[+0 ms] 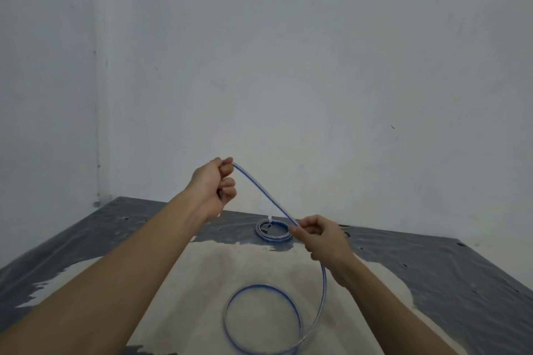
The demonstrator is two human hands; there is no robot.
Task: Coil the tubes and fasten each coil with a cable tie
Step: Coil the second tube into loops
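Left hand (215, 184) and right hand (320, 236) both pinched on blue-striped clear tube (264, 192), tied coil (273, 230) behind

A tied coil (273, 231) lies on the table (450, 271) (far side), behind the loose tube (261, 320).

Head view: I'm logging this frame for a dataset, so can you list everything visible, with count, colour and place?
Clear plastic tube with a blue stripe: one, clear and blue, stretched between both hands, its lower part looping on the pale patch.
Finished tube coil: one, clear and blue, far centre of the floor, bound by a white cable tie.
Grey plastic sheet: one, dark grey, covering the floor.
Pale patch: one, beige, centre of the sheet.
Wall: pale grey, behind.
Left hand: one, raised, gripping the tube.
Right hand: one, lower, pinching the tube.
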